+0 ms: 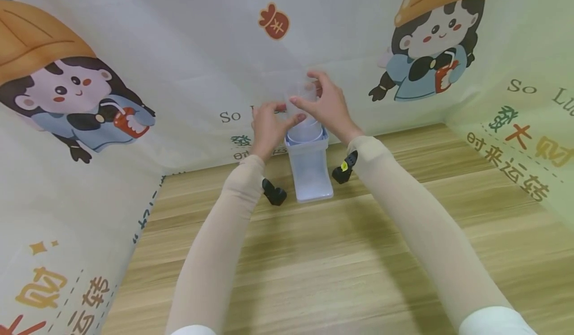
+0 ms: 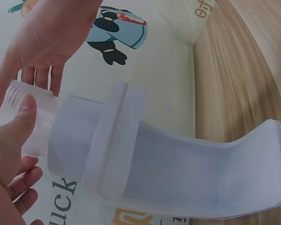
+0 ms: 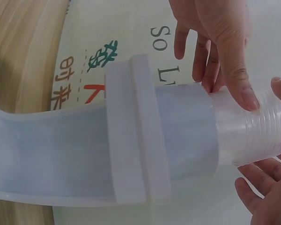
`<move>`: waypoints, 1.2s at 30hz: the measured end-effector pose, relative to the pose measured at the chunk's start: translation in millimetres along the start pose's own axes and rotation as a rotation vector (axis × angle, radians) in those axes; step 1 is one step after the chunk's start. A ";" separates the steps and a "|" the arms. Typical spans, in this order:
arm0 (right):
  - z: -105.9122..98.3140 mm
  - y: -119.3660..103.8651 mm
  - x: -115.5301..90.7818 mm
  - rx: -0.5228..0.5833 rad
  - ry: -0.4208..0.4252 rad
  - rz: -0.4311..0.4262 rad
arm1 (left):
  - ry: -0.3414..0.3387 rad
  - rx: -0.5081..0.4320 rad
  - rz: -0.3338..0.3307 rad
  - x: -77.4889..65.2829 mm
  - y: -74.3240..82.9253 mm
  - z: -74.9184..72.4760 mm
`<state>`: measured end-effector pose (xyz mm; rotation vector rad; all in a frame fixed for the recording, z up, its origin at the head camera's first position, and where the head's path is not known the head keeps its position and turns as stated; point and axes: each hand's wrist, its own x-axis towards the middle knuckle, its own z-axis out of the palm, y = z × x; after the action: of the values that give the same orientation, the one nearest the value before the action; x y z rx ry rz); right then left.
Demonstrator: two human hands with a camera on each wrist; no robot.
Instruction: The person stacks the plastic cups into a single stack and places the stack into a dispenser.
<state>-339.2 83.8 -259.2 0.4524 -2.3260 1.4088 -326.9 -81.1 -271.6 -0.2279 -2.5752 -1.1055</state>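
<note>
A stack of clear ribbed plastic cups stands in the round collar of a whitish translucent cup holder, with its upper part showing above. My left hand grips one side of the stack, its thumb pressed on the clear wall and its fingers reaching behind. From the opposite side my right hand holds the stack higher up, between thumb and curved fingers. Below the collar, the holder runs down as a curved back to a flared foot on the table.
The wood-grain table meets a printed cloth backdrop just behind the holder. More printed cloth closes off the right side and the left. Small black wrist cameras hang below both wrists, flanking the holder.
</note>
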 end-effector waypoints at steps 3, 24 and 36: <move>2.4 5.3 -2.9 0.008 -0.013 0.013 | -0.009 0.010 -0.002 -1.7 -4.6 4.2; -1.7 20.4 -11.1 0.002 -0.165 0.033 | -0.026 -0.027 0.009 -4.5 -15.7 3.9; -17.3 24.5 -8.6 0.001 -0.190 -0.014 | 0.012 -0.028 0.117 2.3 -20.8 -3.5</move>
<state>-340.2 110.8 -274.8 0.6262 -2.4654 1.4153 -333.9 -97.9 -282.6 -0.3722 -2.5024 -1.0973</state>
